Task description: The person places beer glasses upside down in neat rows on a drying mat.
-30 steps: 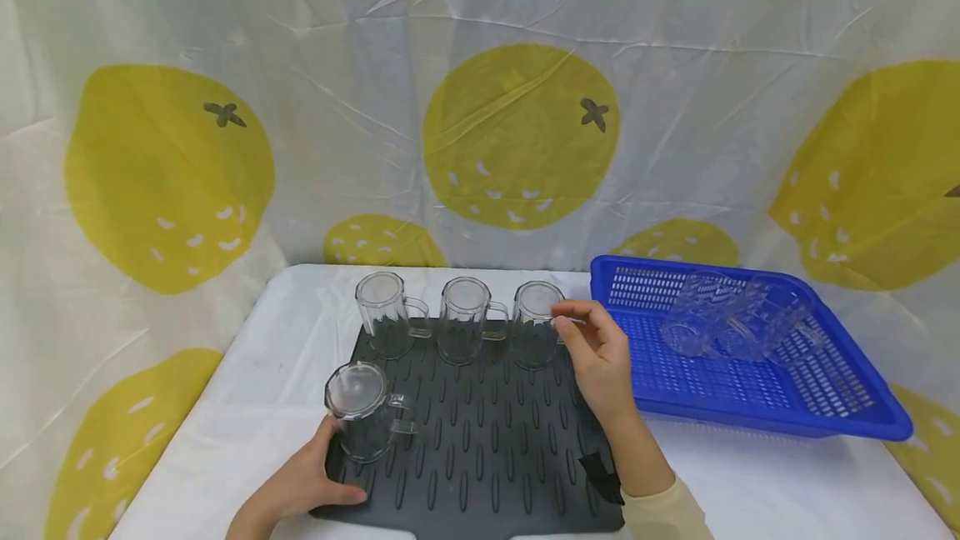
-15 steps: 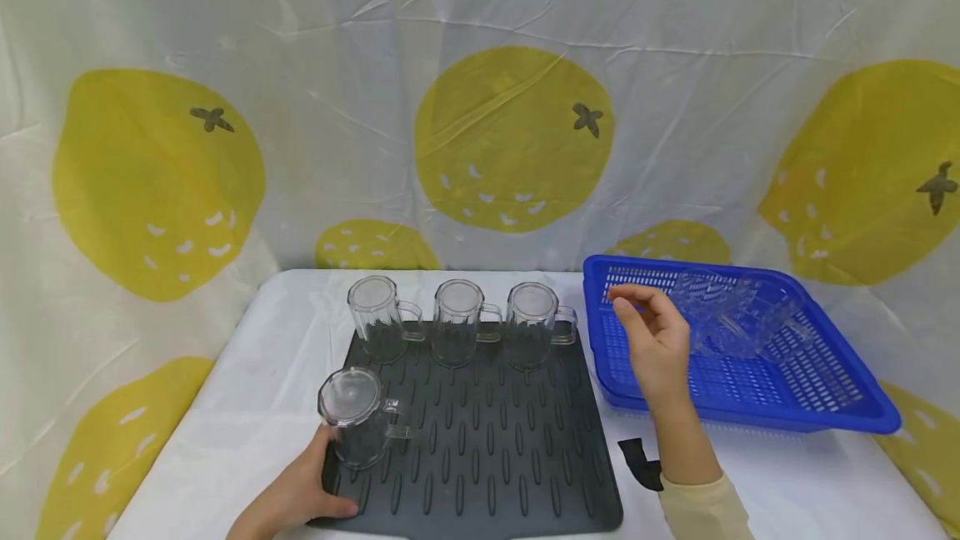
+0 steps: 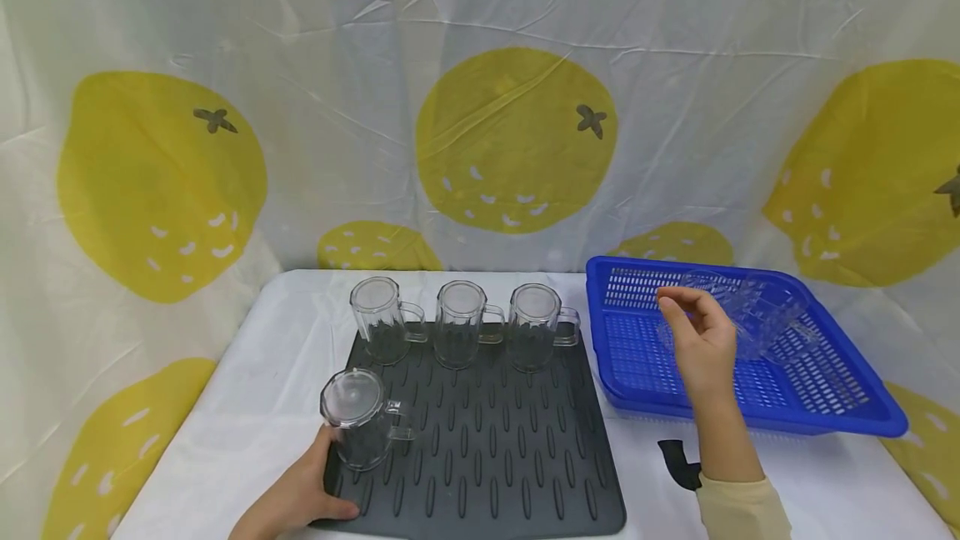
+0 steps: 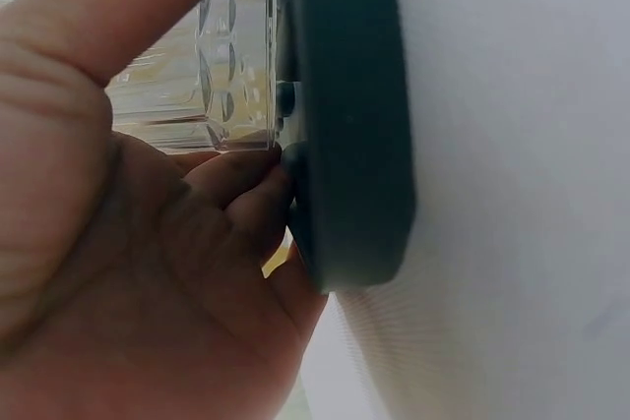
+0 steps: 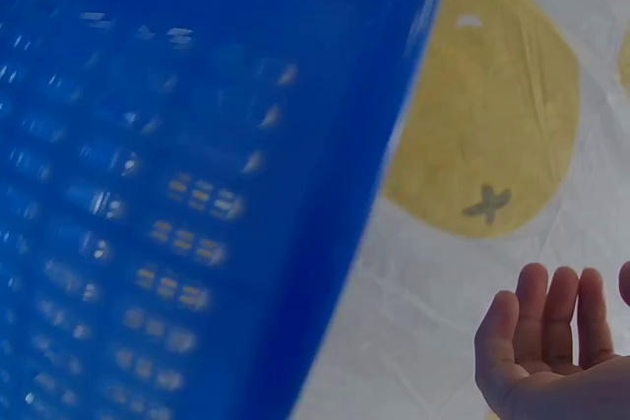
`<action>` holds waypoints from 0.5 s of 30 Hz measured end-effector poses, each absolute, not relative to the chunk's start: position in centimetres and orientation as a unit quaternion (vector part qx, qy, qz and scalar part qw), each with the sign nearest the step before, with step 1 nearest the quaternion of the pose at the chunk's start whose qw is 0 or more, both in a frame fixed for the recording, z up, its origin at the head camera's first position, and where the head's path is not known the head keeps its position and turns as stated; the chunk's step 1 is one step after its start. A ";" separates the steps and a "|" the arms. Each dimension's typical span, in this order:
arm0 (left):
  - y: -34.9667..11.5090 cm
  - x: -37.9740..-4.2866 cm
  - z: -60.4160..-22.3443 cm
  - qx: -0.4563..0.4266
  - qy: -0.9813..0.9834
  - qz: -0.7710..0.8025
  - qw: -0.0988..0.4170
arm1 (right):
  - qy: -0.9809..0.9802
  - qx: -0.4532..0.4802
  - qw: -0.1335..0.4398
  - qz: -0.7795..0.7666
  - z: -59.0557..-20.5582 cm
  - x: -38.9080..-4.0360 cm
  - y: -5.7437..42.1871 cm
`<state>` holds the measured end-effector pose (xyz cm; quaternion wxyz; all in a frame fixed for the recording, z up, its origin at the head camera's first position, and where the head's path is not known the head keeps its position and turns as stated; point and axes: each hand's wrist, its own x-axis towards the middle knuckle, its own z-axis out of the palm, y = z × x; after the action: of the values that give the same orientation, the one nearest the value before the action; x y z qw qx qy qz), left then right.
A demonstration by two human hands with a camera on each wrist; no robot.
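My left hand (image 3: 303,482) rests at the near left corner of a dark grey ridged mat (image 3: 480,457), thumb lying on it. Beside its fingers, an upside-down clear glass mug (image 3: 360,419) stands on the mat. In the left wrist view fingertips touch the mat edge (image 4: 359,145) just under the mug (image 4: 187,86); the thumb's tip is cut off. My right hand (image 3: 703,344), loosely bent and holding nothing, hovers over the blue basket (image 3: 630,407). Several clear glass mugs (image 3: 765,319) lie in the basket, partly hidden by this hand.
Along the mat's far edge stand three upside-down glass mugs: a left one (image 3: 378,319), a middle one (image 3: 459,323) and a right one (image 3: 534,327), handles to the right. White cloth (image 3: 277,340) covers the table. A lemon-print curtain (image 3: 337,132) hangs behind.
My right hand has left the rightmost mug of the back row and moved right, over the blue basket. My left hand stays at the mat's corner.
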<state>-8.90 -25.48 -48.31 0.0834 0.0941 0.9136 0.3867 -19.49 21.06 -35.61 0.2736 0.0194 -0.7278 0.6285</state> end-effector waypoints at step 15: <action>-25.5 -8.9 -48.2 0.085 0.912 0.388 0.099 | -0.762 -0.093 0.259 0.587 -37.0 -20.8 25.2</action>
<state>-8.94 -25.50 -48.17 0.0993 0.0850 0.9123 0.3882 -20.79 25.25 -37.02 0.2594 -0.0933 -0.7615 0.5866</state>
